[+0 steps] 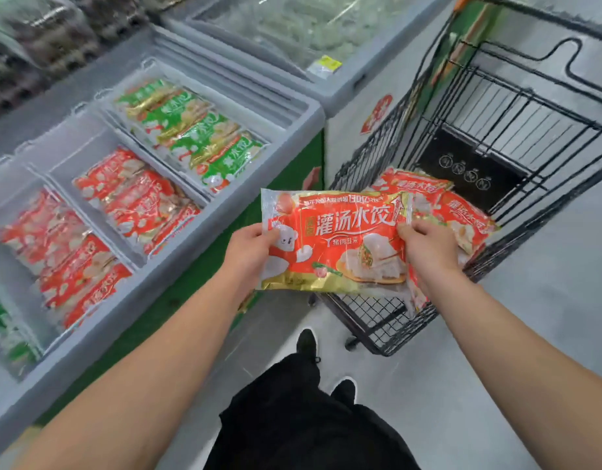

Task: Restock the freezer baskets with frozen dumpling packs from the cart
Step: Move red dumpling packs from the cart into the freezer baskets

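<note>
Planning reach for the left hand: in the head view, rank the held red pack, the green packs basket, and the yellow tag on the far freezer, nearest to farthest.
1. Held red pack, in the left hand.
2. Green packs basket, up and left.
3. Yellow tag, far freezer, top.

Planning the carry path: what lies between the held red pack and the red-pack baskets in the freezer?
In the head view, only the freezer's grey rim and green front separate the red pack from those baskets.

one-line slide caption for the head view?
Both hands lift a red dumpling pack from the cart beside the open freezer.
</note>
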